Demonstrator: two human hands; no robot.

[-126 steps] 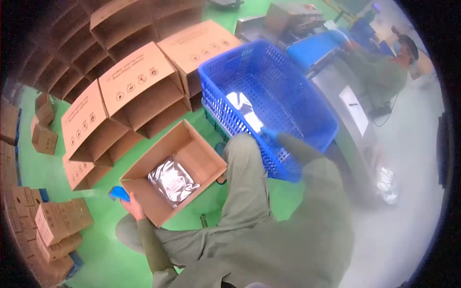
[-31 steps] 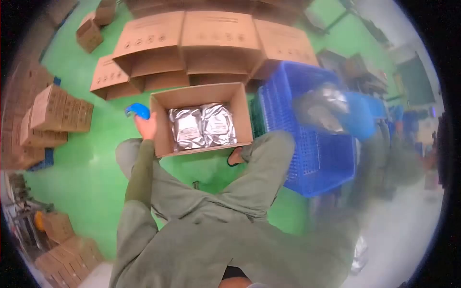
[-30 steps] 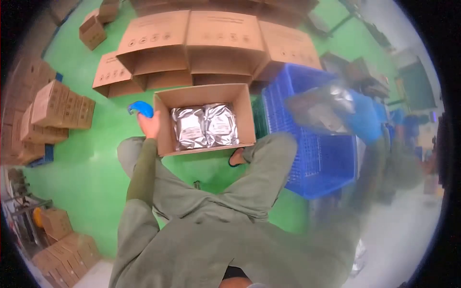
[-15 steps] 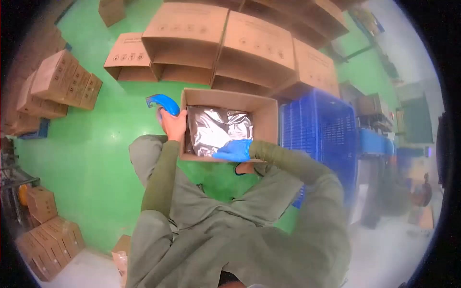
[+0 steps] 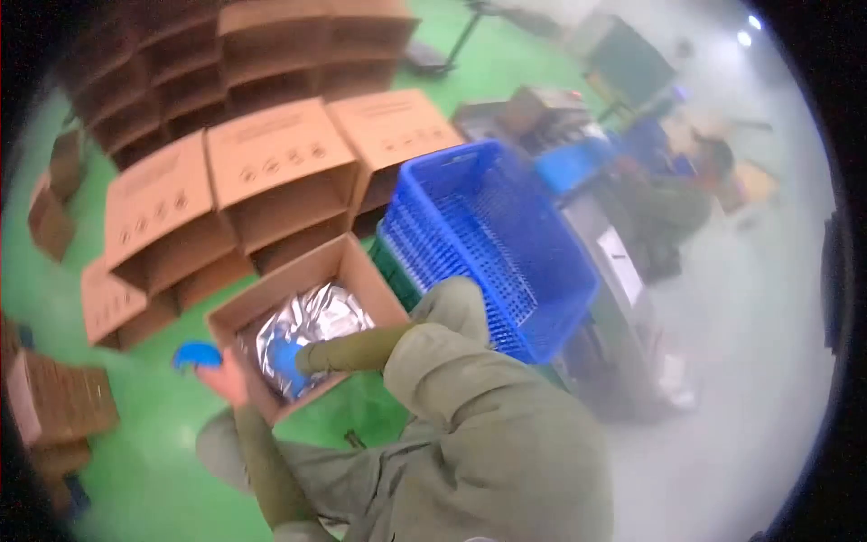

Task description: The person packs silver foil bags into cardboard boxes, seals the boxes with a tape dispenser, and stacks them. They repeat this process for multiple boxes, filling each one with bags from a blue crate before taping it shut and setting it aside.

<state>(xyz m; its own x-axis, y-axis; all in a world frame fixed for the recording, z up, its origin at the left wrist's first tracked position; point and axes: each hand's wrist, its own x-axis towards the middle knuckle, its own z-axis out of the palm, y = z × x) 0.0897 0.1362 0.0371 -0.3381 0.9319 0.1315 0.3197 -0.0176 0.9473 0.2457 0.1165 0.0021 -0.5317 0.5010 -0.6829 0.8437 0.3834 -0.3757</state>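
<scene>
My left hand [image 5: 225,379], bare and smeared by motion, is closed around a curved blue hand tool [image 5: 197,355] whose exact kind I cannot make out. It is by the left wall of an open cardboard box [image 5: 368,283]. Inside the box lies a shiny silver foil bag [image 5: 330,312]. My right hand [image 5: 291,365], in a blue glove, reaches into the box and rests on the near left part of the bag, with its fingers stretched out over the foil.
To the right of the box a blue plastic crate [image 5: 542,244] sits on a green one [image 5: 394,271]. Open cardboard cartons [image 5: 280,149] stand in rows behind. Closed cartons [image 5: 68,402] are stacked at left. A person [image 5: 664,203] is at the far right.
My view has swung to the right, bringing the blue crate fully in sight. My right hand has shifted across the foil bag toward the box's left side. My left hand still holds the blue tool.
</scene>
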